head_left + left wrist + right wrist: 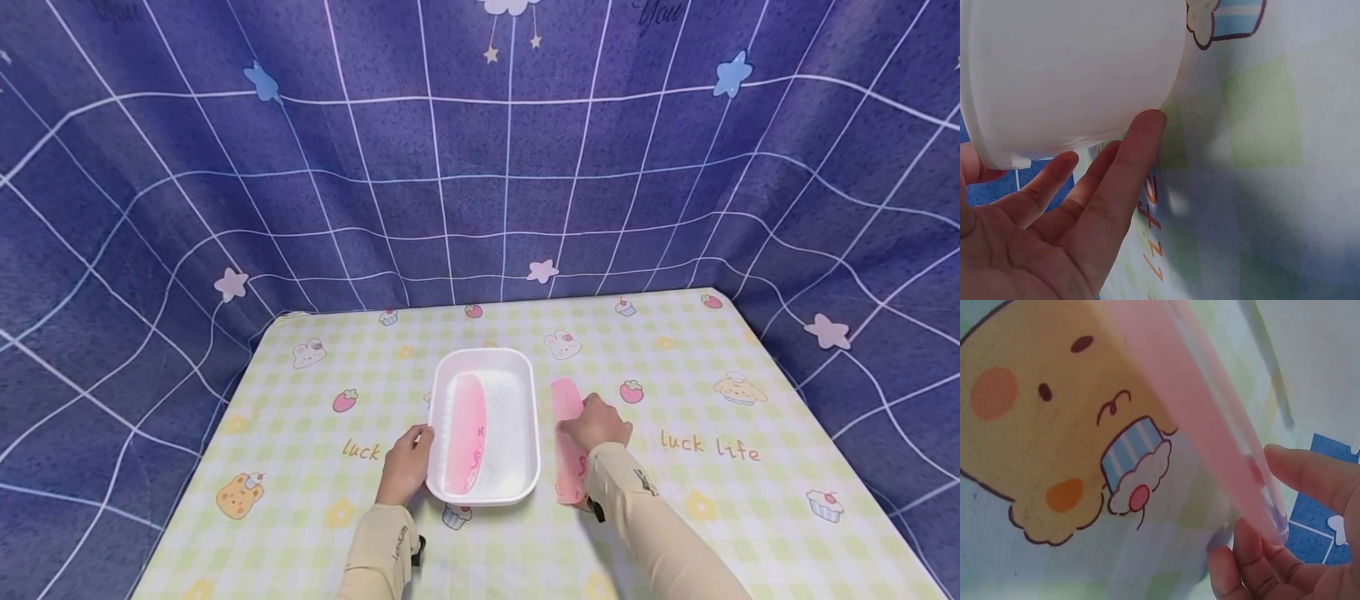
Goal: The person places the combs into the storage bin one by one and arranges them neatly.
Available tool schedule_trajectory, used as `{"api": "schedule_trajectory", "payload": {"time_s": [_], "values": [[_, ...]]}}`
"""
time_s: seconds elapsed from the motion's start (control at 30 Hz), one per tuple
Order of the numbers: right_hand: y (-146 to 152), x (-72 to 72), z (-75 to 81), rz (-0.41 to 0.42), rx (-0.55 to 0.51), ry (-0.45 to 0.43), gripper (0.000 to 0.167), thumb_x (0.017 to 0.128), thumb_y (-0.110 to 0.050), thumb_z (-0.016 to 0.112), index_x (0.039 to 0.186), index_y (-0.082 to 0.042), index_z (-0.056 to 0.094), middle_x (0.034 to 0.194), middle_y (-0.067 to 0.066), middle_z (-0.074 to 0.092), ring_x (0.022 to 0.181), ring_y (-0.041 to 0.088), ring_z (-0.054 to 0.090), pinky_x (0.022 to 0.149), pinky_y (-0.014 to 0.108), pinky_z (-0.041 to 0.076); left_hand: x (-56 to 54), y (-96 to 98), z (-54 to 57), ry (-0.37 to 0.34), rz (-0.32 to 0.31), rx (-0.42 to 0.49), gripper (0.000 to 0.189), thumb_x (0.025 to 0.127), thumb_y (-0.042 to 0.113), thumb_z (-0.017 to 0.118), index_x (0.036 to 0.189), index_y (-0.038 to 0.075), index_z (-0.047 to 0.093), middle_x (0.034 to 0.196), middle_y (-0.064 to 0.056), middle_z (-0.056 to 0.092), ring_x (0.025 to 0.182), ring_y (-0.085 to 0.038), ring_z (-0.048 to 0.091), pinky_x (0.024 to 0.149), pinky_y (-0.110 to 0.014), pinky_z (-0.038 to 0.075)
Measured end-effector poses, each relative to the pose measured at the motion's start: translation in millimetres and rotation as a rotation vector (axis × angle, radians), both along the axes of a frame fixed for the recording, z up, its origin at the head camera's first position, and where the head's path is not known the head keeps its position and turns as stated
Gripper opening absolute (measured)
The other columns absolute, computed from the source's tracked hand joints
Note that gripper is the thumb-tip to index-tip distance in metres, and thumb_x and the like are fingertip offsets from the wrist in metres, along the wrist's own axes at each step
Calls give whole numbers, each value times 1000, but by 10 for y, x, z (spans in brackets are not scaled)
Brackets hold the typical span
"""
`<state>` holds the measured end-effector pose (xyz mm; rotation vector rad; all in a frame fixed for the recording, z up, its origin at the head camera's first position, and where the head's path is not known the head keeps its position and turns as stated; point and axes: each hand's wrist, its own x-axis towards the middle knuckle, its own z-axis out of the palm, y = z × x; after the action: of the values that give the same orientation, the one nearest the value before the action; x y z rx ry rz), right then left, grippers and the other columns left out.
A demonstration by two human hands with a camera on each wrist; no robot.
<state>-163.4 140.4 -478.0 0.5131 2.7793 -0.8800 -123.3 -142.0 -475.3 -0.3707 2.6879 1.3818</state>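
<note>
A white rectangular tray sits mid-table. Lengthwise along its left side lies a pink comb with a curved back and darker pink lettering. My left hand holds the tray's left wall: in the left wrist view the thumb is at the rim and the other fingers lie against the outer wall. Just right of the tray is a second pink comb. My right hand pinches it by the edge; in the right wrist view the thumb and fingertips flank its glossy edge. The hand and sleeve cover part of it.
The table wears a pale checked cloth printed with cartoon animals, strawberries and lettering. A dark blue curtain with a white grid and stars hangs behind it and along both sides.
</note>
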Motion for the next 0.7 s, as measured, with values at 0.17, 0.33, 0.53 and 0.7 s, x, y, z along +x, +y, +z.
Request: {"api": "schedule_trajectory", "payload": {"time_s": [0.17, 0.33, 0.53, 0.7], "values": [[7, -16, -1, 9, 7, -2, 60, 83, -25, 79, 130, 6, 58, 122, 27, 66, 113, 45, 61, 104, 64, 32, 0, 2, 1, 0, 3, 1, 44, 107, 29, 43, 134, -1, 61, 115, -25, 68, 98, -36, 66, 90, -52, 50], [8, -18, 10, 18, 1, 9, 61, 82, -25, 80, 130, 6, 58, 123, 27, 66, 113, 43, 61, 105, 64, 31, 2, 2, -1, 1, -1, 2, 45, 107, 30, 43, 135, -1, 61, 114, -25, 68, 96, -35, 66, 87, -51, 51], [15, -12, 8, 40, 11, 26, 56, 81, -26, 81, 124, 5, 62, 113, 23, 70, 105, 40, 63, 101, 63, 34, 2, 0, 2, -7, 4, 7, 45, 107, 30, 43, 135, -1, 60, 114, -24, 68, 96, -33, 66, 86, -49, 51], [16, -24, -6, 50, 28, 20, 57, 81, -29, 81, 124, 5, 64, 112, 23, 70, 104, 40, 64, 100, 61, 35, 15, 5, 5, -4, -6, 7, 46, 108, 31, 43, 135, -1, 60, 112, -24, 68, 94, -32, 66, 84, -48, 52]]}}
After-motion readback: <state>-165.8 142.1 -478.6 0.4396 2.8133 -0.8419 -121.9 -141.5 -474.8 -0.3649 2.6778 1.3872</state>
